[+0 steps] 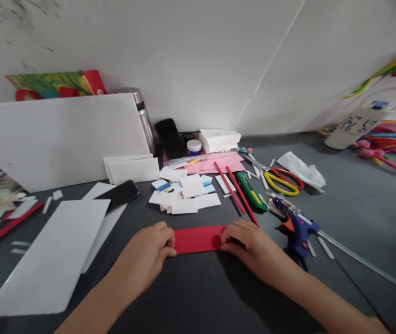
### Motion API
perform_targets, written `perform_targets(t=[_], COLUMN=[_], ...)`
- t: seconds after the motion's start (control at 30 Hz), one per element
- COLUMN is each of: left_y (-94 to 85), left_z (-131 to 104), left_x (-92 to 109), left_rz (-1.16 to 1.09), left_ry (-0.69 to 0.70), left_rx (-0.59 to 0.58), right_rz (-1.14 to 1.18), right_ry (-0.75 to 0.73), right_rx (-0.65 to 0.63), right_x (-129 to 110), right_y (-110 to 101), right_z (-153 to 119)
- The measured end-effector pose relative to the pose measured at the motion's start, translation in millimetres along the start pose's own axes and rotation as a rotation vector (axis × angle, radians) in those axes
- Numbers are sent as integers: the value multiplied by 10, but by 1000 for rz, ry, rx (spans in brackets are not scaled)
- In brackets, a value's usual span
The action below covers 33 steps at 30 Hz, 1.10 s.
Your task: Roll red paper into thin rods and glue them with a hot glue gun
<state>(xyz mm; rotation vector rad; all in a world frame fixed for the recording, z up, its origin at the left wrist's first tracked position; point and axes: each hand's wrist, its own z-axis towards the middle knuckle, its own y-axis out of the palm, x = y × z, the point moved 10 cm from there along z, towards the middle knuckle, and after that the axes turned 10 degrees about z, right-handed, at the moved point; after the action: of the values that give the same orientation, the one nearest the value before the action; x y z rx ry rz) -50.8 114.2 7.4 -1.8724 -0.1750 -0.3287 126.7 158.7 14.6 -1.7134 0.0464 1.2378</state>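
Note:
A flat red strip, likely paper or foam, stretches between my two hands just above or on the dark tabletop. My left hand pinches its left end with thumb and fingers. At the other end, my right hand grips the strip the same way. Just beyond it lies a pile of small white cards, some with blue marks. Two thin red sticks lie past my right hand, beside a green utility knife. A blue glue gun with a clear glue stick rests to the right.
White boards and a black phone lie at left, before a large upright white board. Scissors, crumpled tissue and pink paper sit farther back. A white jug stands at far right, near colourful pipe cleaners.

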Motion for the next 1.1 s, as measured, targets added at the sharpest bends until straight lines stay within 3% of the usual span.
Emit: perform_targets(t=[0.27, 0.53, 0.77, 0.9, 1.0, 1.1], left_y=[-60, -87, -7, -40, -92, -91], left_z=[91, 17, 47, 84, 80, 25], left_x=[25, -78, -233, -283, -194, 34], left_rz=[18, 108, -59, -1, 88, 118], left_ry=[45, -34, -137, -150, -103, 22], left_rx=[-51, -53, -171, -164, -118, -60], right_rz=[-8, -23, -16, -12, -14, -20], right_ry=[113, 138, 133, 121, 117, 127], right_rx=[-75, -80, -75, -68, -66, -70], right_x=[64, 68, 76, 103, 101, 96], right_y=[14, 15, 11, 20, 20, 19], right_z=[90, 102, 106, 104, 101, 98])
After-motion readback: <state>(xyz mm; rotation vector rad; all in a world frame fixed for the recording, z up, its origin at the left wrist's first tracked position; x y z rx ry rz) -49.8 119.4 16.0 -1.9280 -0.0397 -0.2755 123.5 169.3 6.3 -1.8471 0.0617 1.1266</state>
